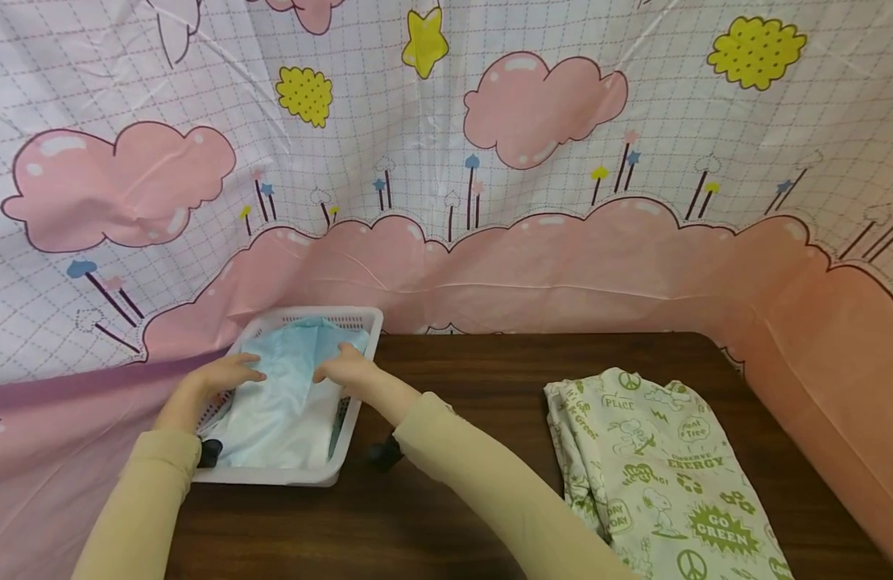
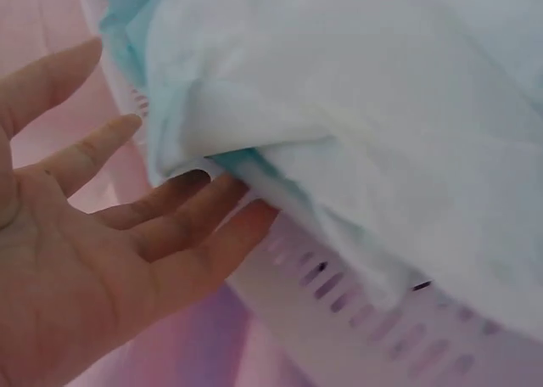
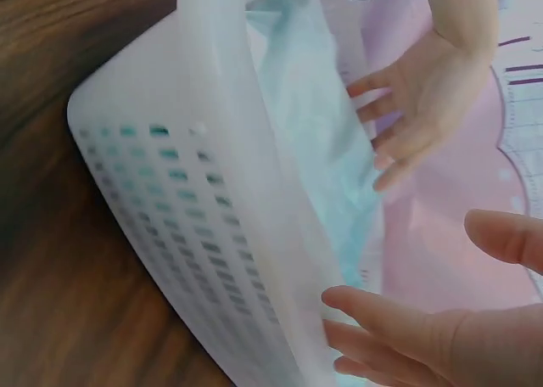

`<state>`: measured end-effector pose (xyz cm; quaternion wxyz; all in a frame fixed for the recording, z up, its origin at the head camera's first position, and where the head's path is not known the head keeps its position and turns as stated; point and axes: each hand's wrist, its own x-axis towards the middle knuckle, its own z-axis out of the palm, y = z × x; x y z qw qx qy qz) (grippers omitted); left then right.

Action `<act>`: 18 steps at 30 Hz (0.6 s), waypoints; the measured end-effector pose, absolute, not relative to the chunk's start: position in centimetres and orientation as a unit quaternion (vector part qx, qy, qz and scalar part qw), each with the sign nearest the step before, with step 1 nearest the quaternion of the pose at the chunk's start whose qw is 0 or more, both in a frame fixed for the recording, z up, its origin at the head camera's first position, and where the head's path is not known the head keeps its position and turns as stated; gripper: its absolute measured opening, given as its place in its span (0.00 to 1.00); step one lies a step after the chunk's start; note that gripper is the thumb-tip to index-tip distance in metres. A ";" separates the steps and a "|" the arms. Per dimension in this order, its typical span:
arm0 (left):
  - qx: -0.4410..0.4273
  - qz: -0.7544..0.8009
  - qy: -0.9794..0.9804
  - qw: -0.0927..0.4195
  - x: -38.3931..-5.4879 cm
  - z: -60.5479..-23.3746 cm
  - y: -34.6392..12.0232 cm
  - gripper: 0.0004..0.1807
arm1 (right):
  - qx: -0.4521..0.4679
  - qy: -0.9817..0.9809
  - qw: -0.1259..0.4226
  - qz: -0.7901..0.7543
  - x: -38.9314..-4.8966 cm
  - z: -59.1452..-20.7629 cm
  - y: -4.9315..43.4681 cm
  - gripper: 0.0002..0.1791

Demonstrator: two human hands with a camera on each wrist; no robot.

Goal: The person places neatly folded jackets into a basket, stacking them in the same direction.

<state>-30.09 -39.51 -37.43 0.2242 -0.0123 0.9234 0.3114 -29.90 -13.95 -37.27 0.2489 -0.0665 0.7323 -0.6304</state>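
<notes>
A light blue and white cloth (image 1: 287, 403) lies folded inside a white plastic basket (image 1: 272, 475) at the left of the table. My left hand (image 1: 225, 374) is at the basket's left side with fingers extended. In the left wrist view, several fingertips of that left hand (image 2: 144, 243) reach under the cloth's edge (image 2: 297, 124), and the thumb stands apart. My right hand (image 1: 348, 370) hovers over the basket's right side. The right wrist view shows this right hand (image 3: 433, 336) with spread fingers beside the basket rim (image 3: 229, 107); whether it touches the cloth cannot be told.
A folded pale cloth with green prints (image 1: 656, 475) lies on the right of the dark wooden table (image 1: 475, 370). Behind stands a curtain (image 1: 432, 266) with pink clouds, which also covers the left side and the right edge.
</notes>
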 end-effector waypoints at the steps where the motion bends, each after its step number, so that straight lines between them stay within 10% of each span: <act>1: -0.013 0.311 0.924 0.223 -30.1 -37.2 -39.5 0.40 | -0.073 0.734 0.244 -0.630 -30.0 -37.1 -13.5 0.44; 18: 0.132 0.224 0.965 -0.027 -26.8 -32.8 -31.8 0.30 | -0.245 0.797 0.141 -0.533 -27.5 -36.9 2.0 0.43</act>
